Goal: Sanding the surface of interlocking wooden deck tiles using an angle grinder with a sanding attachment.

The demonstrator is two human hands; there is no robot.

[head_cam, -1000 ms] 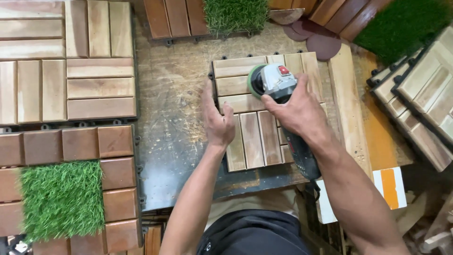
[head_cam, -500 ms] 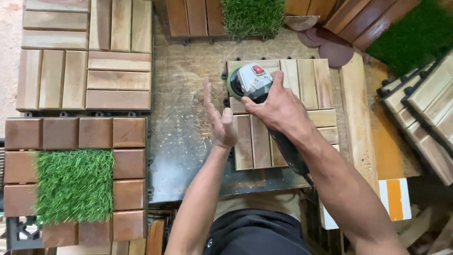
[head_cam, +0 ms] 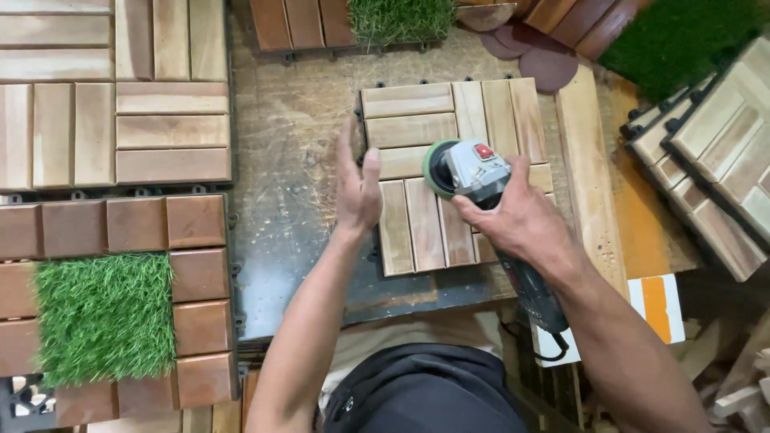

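Sander on the wooden tile
Right hand [head_cam: 525, 220] wraps the sander [head_cam: 469, 168] on the wooden tile [head_cam: 449, 160]; left hand [head_cam: 357, 188], fingers spread, braces the tile's edge.

1. Bare forearms on both sides, no sleeves reaching down to the left hand [head_cam: 357, 192] or right hand [head_cam: 521, 220].
2. No gloves, no watch, no rings or wristbands showing.
3. Below and between the hands: light beige shirt [head_cam: 417, 333] across the torso.
4. Lower still, dark, near-black garment [head_cam: 425, 393] at the waist, small pale mark near its left edge.
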